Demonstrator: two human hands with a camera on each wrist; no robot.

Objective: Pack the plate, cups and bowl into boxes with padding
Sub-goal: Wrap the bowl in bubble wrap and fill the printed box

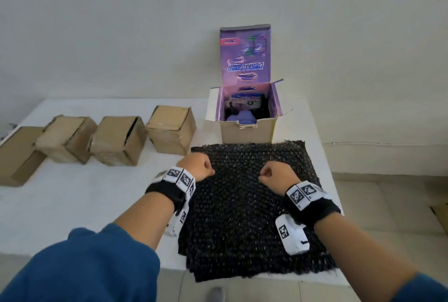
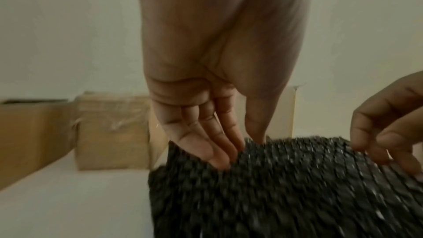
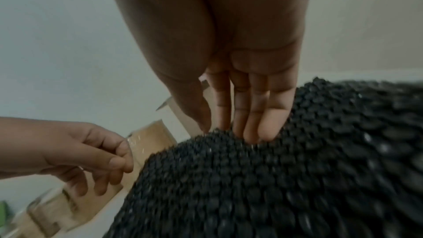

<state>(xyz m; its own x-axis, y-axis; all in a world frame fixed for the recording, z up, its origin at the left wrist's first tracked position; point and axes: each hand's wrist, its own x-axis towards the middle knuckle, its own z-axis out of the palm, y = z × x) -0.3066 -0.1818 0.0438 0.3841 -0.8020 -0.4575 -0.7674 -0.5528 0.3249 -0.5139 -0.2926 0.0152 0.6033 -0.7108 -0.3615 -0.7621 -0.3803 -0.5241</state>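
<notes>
Black bubble wrap [image 1: 244, 204] is the padding under your hands: a light, floppy, springy sheet, a little slick, so it will sag and slide if you lift it by one corner. It lies flat on the white table [image 1: 72, 204], just in front of the open purple box [image 1: 244, 112], with its far edge touching that box's front wall and its near edge hanging over the table edge. Take it at the far edge with both hands spread apart, or pinch a fold of it, rather than grabbing the middle.

Your left hand [image 1: 197, 164] sits over the sheet's far-left corner, fingers bent down, thumb and fingertips [image 2: 219, 162] meeting the bubbles; it looks like a pinch on the sheet, though blur leaves that uncertain. Your right hand [image 1: 278, 174] is on the sheet to the right of the left hand, nearer the middle; its fingers [image 3: 263, 129] lie close together, fairly straight, tips dug into the wrap, the thumb just beside them.

Inside the purple box a pale lilac rounded piece [image 1: 242, 118] shows, probably one of the dishes, hard and breakable. Four plain cardboard boxes [image 1: 118, 141] stand in a row left of the purple box, flaps down
</notes>
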